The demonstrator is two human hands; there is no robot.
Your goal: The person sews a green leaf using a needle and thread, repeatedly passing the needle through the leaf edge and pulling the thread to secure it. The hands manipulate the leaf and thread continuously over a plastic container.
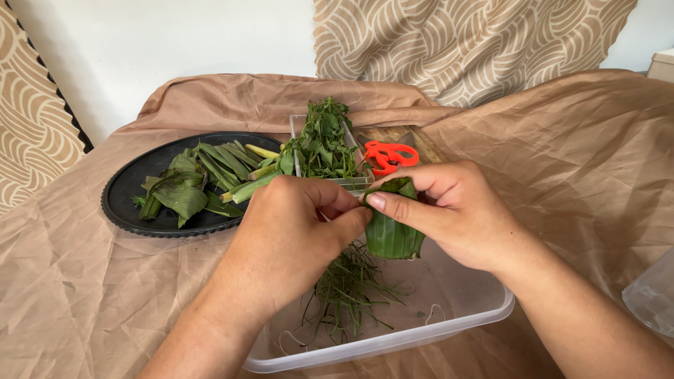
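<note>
Hands met over clear plastic tub (456, 319): right hand (460, 210) closed around folded green leaf (392, 235), left hand (295, 231) pinching leaf's edge. Thin green stems (347, 288) lay below in tub. Beyond: red scissors (388, 156), herb tray (323, 144), black plate (130, 186) of leaves.

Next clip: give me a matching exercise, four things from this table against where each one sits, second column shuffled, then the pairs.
Things:
1. folded leaf
2. orange scissors
3. loose green leaves
4. thin green stems

Places:
A. on the round black tray
B. pinched between the left hand and right hand
C. on the bottom of the clear plastic tub
D. on the wooden board behind the hands

Pairs: 1-B, 2-D, 3-A, 4-C
</note>
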